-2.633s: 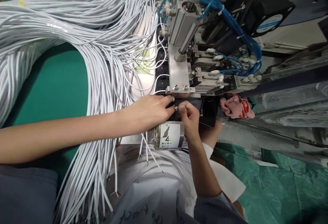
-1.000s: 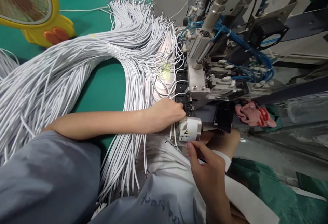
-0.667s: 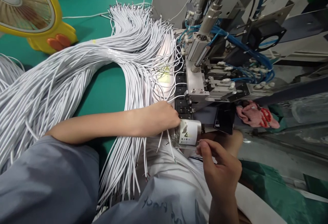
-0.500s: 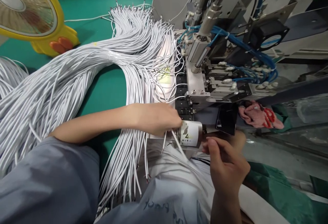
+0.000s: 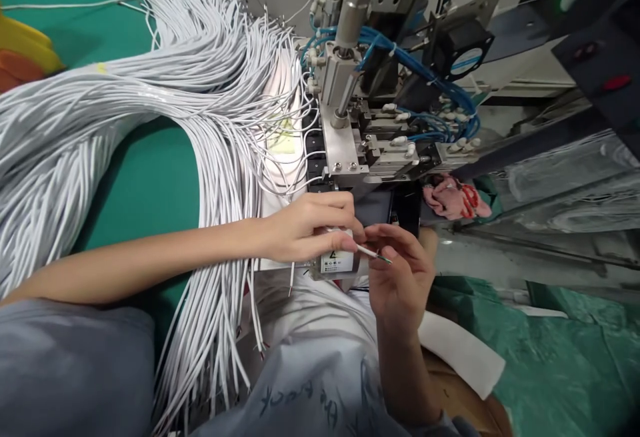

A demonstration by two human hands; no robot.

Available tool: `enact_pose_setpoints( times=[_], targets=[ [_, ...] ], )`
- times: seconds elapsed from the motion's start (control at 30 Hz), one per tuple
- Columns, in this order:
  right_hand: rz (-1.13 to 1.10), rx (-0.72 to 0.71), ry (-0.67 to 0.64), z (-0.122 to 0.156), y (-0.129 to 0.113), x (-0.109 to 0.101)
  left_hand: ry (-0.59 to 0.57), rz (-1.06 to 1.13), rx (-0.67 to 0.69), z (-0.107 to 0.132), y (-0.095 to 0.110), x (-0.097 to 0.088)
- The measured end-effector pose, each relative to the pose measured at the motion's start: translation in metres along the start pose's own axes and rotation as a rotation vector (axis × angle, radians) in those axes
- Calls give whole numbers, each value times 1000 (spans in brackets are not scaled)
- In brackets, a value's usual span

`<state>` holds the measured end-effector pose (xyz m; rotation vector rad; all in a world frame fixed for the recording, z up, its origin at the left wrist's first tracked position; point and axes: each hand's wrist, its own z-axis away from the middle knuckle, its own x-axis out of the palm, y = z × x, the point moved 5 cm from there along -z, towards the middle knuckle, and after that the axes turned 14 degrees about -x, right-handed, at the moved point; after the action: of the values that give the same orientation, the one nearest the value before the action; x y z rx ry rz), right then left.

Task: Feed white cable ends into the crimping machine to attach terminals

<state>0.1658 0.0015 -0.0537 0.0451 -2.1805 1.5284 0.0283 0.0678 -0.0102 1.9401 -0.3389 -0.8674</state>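
Note:
My left hand (image 5: 315, 227) pinches a white cable (image 5: 367, 250) between thumb and fingers close to its stripped end. Thin coloured wires, one of them green, stick out of that end. My right hand (image 5: 400, 277) is closed around the stripped end, its thumb and curled fingers at the thin wires; the exact contact is partly hidden. Both hands meet in front of a metal block with a white warning label (image 5: 337, 262), which they partly cover. A large bundle of white cables (image 5: 220, 177) runs beside and under my left forearm.
A machine with metal cylinders (image 5: 345, 84) and blue air hoses (image 5: 425, 70) stands beyond my hands. Cable ends lead to its black blocks (image 5: 315, 147). A pink cloth (image 5: 455, 197) lies to the right. The green table top (image 5: 150, 177) shows at left, with part of a yellow object (image 5: 25, 44).
My left hand has turned and brought the cable's end up to my right hand, which has closed at the wires. The view has shifted right, so the yellow fan is mostly out of sight.

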Motion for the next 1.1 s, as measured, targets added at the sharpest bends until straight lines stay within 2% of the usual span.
enact_pose_setpoints(
  times=[0.13,0.27,0.43,0.7,0.87,1.03,1.1],
  targets=[
    [47,-98,-52,1,-6,4,45,11,67,1,2,-2],
    [163,-171,-90,-3,-8,5,79,-96,37,4,-1,2],
    [342,-259,-158,-12,-11,8,78,-75,41,6,-1,3],
    [316,-195,-267,-19,-4,15,-45,1,-19,0,-2,5],
    [577,-227,-239,-21,-15,13,41,-54,-34,-2,-7,0],
    [596,-67,-472,-35,-14,12,39,-149,-27,-1,-7,1],
    [603,-52,-523,-41,-14,12,32,-180,-27,0,-7,2]
  ],
)
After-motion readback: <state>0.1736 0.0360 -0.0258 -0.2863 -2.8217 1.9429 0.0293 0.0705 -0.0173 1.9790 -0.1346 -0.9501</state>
